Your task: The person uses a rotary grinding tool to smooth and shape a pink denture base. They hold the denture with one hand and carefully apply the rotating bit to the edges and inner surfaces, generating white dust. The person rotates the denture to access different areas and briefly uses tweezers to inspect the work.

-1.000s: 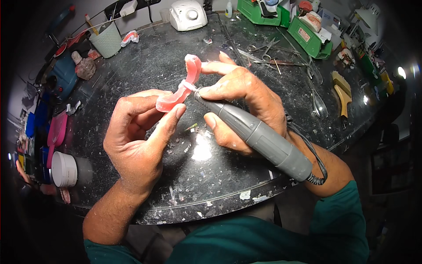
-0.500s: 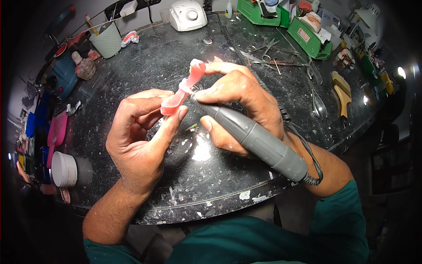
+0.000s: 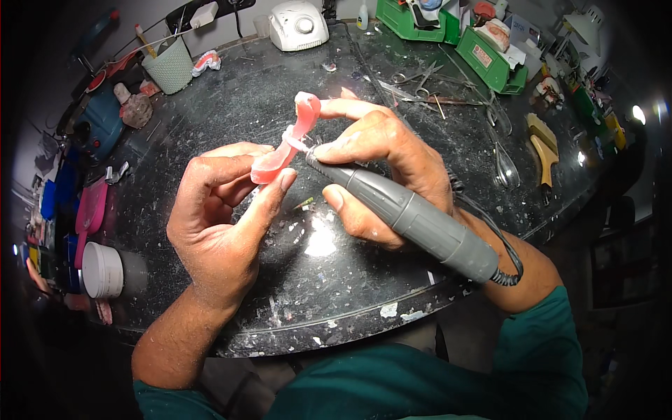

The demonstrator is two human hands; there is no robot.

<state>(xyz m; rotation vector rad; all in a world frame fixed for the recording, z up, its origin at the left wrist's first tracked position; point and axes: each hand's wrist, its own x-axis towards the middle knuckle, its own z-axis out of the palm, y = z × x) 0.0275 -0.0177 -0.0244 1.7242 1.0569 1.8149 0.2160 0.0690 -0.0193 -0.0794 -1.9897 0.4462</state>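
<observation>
Between the thumb and fingers of my left hand point(image 3: 218, 203) is a pink curved denture base point(image 3: 271, 165), pinched at its lower end and held up above the table. My right hand point(image 3: 381, 157) grips a dark grey rotary handpiece point(image 3: 420, 220) like a pen, its cord trailing over my right wrist. The handpiece's nose points at the middle of the denture base, where a pale round bit or disc appears to meet it; the exact contact is too small to tell. My right index finger reaches to the base's upper end.
A white control box point(image 3: 299, 26) stands at the back. Green bins point(image 3: 492, 61) sit back right, with scissors point(image 3: 422, 80) and a brush point(image 3: 543, 157) before them. To the left are a woven cup point(image 3: 168, 66), a pink dustpan-like piece point(image 3: 89, 210) and a white tub point(image 3: 102, 270).
The denture base has shifted slightly left in my left hand. The handpiece's rear end has swung a little right and up, with its nose still by the base.
</observation>
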